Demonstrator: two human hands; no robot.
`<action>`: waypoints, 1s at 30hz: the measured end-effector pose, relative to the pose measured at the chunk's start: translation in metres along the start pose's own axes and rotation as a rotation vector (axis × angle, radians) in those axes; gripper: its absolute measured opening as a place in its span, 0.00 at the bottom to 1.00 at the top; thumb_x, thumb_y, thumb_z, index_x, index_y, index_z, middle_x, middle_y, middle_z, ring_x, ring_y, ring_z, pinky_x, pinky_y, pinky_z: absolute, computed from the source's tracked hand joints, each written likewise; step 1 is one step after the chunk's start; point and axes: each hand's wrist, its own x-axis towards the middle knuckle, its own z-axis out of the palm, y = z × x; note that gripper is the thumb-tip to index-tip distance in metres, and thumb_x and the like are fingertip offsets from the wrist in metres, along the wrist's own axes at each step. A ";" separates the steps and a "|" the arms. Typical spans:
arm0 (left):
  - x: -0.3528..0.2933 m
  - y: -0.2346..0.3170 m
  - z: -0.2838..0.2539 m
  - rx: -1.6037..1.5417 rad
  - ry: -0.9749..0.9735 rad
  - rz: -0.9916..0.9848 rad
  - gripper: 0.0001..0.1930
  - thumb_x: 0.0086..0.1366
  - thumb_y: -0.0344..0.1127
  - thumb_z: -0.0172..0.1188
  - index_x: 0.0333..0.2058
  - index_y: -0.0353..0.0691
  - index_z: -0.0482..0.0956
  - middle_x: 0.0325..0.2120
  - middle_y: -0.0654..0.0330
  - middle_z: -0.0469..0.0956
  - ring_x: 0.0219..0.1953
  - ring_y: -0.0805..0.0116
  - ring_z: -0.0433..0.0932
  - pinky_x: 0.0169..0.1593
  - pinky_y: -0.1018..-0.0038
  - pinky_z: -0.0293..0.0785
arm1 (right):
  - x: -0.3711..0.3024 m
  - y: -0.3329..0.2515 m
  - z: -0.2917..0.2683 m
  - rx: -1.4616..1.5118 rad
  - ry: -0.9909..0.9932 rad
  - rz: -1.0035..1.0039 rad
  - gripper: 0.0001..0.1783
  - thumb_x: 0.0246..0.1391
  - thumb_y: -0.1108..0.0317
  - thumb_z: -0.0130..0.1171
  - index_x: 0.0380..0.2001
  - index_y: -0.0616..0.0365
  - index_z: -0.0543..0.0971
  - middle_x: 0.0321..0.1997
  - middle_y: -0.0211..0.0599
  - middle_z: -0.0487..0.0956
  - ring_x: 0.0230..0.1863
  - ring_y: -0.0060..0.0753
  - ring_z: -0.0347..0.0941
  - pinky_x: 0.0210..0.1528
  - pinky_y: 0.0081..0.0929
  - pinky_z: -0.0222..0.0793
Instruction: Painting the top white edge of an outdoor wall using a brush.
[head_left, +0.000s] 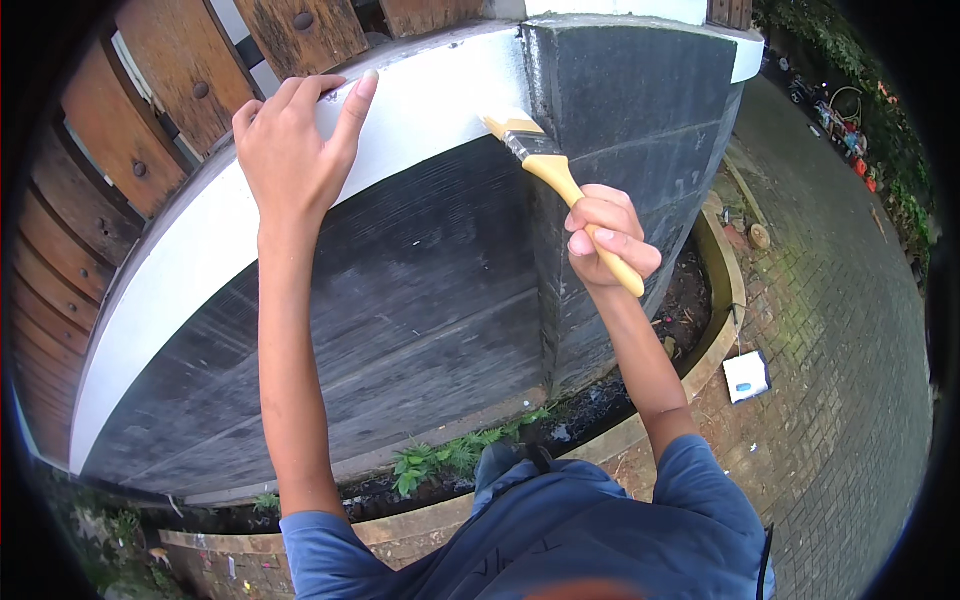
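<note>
"Paintbrush (552, 172) first: where do we have it?"

"Near one o'clock, slanting, with its bristles aimed between ten and eleven and ending at the white band (430, 105), close to the corner of the dark wall (430, 260)."

"What is our right hand (612, 235) doing?"

"It sits at two o'clock, fingers closed around the yellow handle, whose butt pokes out toward five."

"And our left hand (300, 150)?"

"At ten o'clock, partly open: the thumb stretches away from the bent fingers, which rest over the band's upper edge, beside the wooden slats (185, 65). We cannot tell how firmly they press."

"Anything lower down?"

"We see green plants (440, 460) at six o'clock, at the wall's foot, and a white square object (745, 368) between three and four, on the paved ground (830, 330)."
</note>
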 end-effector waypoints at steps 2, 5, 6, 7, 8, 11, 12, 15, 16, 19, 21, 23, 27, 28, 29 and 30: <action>-0.001 -0.001 0.000 0.005 0.007 -0.002 0.28 0.67 0.60 0.46 0.37 0.40 0.84 0.36 0.58 0.82 0.40 0.61 0.78 0.58 0.60 0.59 | 0.021 0.000 0.006 -0.039 0.030 -0.100 0.26 0.47 0.70 0.68 0.45 0.52 0.64 0.28 0.34 0.78 0.27 0.37 0.75 0.29 0.24 0.72; -0.001 0.000 -0.001 0.007 0.008 -0.014 0.27 0.67 0.59 0.46 0.37 0.40 0.84 0.36 0.57 0.82 0.41 0.61 0.78 0.58 0.60 0.59 | 0.037 0.019 0.019 -0.068 0.051 -0.145 0.25 0.47 0.70 0.68 0.45 0.52 0.65 0.29 0.34 0.79 0.28 0.37 0.75 0.29 0.25 0.73; -0.001 0.001 -0.002 -0.003 0.001 -0.023 0.28 0.67 0.59 0.46 0.37 0.41 0.84 0.36 0.57 0.82 0.41 0.61 0.78 0.58 0.60 0.59 | 0.038 0.026 0.020 -0.004 0.036 -0.106 0.24 0.46 0.70 0.69 0.43 0.51 0.67 0.29 0.34 0.79 0.28 0.37 0.76 0.30 0.26 0.73; -0.001 0.002 -0.002 -0.014 -0.006 -0.032 0.28 0.67 0.59 0.45 0.38 0.41 0.84 0.36 0.57 0.82 0.41 0.61 0.78 0.58 0.60 0.59 | 0.034 0.029 0.020 0.027 0.018 -0.070 0.25 0.44 0.71 0.70 0.42 0.50 0.67 0.30 0.32 0.79 0.28 0.36 0.75 0.31 0.27 0.72; -0.002 0.001 -0.002 -0.009 -0.003 -0.036 0.28 0.67 0.59 0.45 0.38 0.41 0.84 0.36 0.57 0.82 0.41 0.61 0.78 0.58 0.60 0.59 | 0.030 0.029 0.021 0.044 0.018 -0.053 0.24 0.45 0.70 0.70 0.42 0.49 0.68 0.30 0.32 0.79 0.28 0.36 0.75 0.32 0.28 0.72; -0.004 0.001 -0.001 -0.004 0.009 -0.031 0.28 0.68 0.60 0.45 0.38 0.41 0.84 0.37 0.57 0.82 0.41 0.61 0.78 0.58 0.60 0.59 | 0.012 0.024 0.019 0.077 0.012 0.010 0.21 0.47 0.70 0.69 0.41 0.48 0.69 0.30 0.32 0.79 0.29 0.36 0.74 0.34 0.29 0.71; -0.003 0.003 -0.001 -0.003 0.007 -0.030 0.28 0.67 0.60 0.45 0.38 0.41 0.84 0.37 0.57 0.82 0.41 0.61 0.78 0.58 0.60 0.59 | 0.006 0.022 0.017 0.087 0.007 0.060 0.20 0.48 0.70 0.68 0.41 0.48 0.69 0.30 0.32 0.79 0.30 0.35 0.73 0.34 0.29 0.71; -0.004 0.001 -0.001 0.003 0.010 -0.026 0.28 0.67 0.60 0.45 0.39 0.42 0.84 0.37 0.57 0.82 0.41 0.61 0.78 0.58 0.60 0.59 | -0.006 0.012 0.014 0.090 0.010 0.125 0.17 0.50 0.71 0.66 0.39 0.47 0.70 0.30 0.32 0.79 0.32 0.35 0.72 0.35 0.30 0.70; -0.004 0.000 -0.001 0.009 0.017 -0.021 0.28 0.67 0.60 0.45 0.39 0.42 0.84 0.37 0.57 0.82 0.41 0.61 0.78 0.57 0.60 0.59 | -0.008 0.009 0.012 0.080 -0.026 0.129 0.19 0.48 0.74 0.66 0.40 0.47 0.69 0.30 0.32 0.78 0.32 0.35 0.72 0.35 0.29 0.70; -0.003 0.001 -0.002 0.017 0.001 -0.022 0.28 0.68 0.60 0.45 0.39 0.43 0.84 0.37 0.57 0.82 0.41 0.61 0.79 0.58 0.60 0.59 | -0.019 0.003 0.012 0.067 -0.035 0.148 0.22 0.46 0.77 0.66 0.41 0.46 0.67 0.30 0.32 0.78 0.33 0.36 0.72 0.35 0.29 0.70; -0.003 0.002 -0.001 0.017 0.003 -0.017 0.28 0.67 0.60 0.45 0.39 0.43 0.84 0.37 0.57 0.82 0.41 0.61 0.79 0.58 0.60 0.59 | -0.022 0.001 0.009 0.059 -0.057 0.152 0.25 0.45 0.79 0.67 0.41 0.46 0.67 0.30 0.31 0.77 0.33 0.36 0.72 0.35 0.29 0.70; -0.003 0.003 -0.001 0.022 0.006 -0.012 0.28 0.67 0.60 0.45 0.39 0.42 0.84 0.37 0.57 0.82 0.41 0.61 0.79 0.58 0.60 0.59 | -0.024 0.000 0.008 0.045 -0.057 0.151 0.25 0.44 0.79 0.67 0.41 0.46 0.66 0.30 0.31 0.77 0.33 0.36 0.72 0.35 0.29 0.70; -0.002 0.004 -0.002 0.033 0.011 -0.009 0.28 0.67 0.60 0.46 0.39 0.42 0.84 0.36 0.57 0.82 0.41 0.62 0.79 0.57 0.60 0.60 | -0.007 -0.005 0.006 0.021 -0.081 0.189 0.19 0.53 0.76 0.62 0.41 0.47 0.63 0.30 0.31 0.77 0.39 0.36 0.71 0.44 0.32 0.68; -0.003 0.004 0.000 0.040 0.023 -0.003 0.28 0.67 0.60 0.46 0.39 0.41 0.84 0.36 0.56 0.82 0.40 0.62 0.79 0.57 0.60 0.60 | 0.003 -0.007 0.009 -0.006 -0.038 0.225 0.17 0.56 0.75 0.59 0.41 0.48 0.63 0.30 0.31 0.77 0.40 0.36 0.71 0.47 0.33 0.67; -0.003 0.004 0.000 0.039 0.022 -0.001 0.28 0.67 0.60 0.46 0.39 0.41 0.84 0.36 0.56 0.82 0.40 0.62 0.79 0.57 0.60 0.60 | 0.017 -0.010 0.013 -0.031 0.005 0.262 0.14 0.58 0.75 0.57 0.40 0.50 0.62 0.29 0.31 0.77 0.41 0.36 0.71 0.50 0.34 0.65; -0.003 0.004 0.000 0.039 0.020 -0.003 0.28 0.67 0.61 0.46 0.39 0.41 0.84 0.36 0.56 0.82 0.40 0.62 0.79 0.57 0.61 0.60 | 0.031 -0.013 0.012 -0.036 -0.023 0.302 0.11 0.61 0.75 0.53 0.40 0.53 0.61 0.31 0.33 0.75 0.40 0.34 0.71 0.53 0.36 0.65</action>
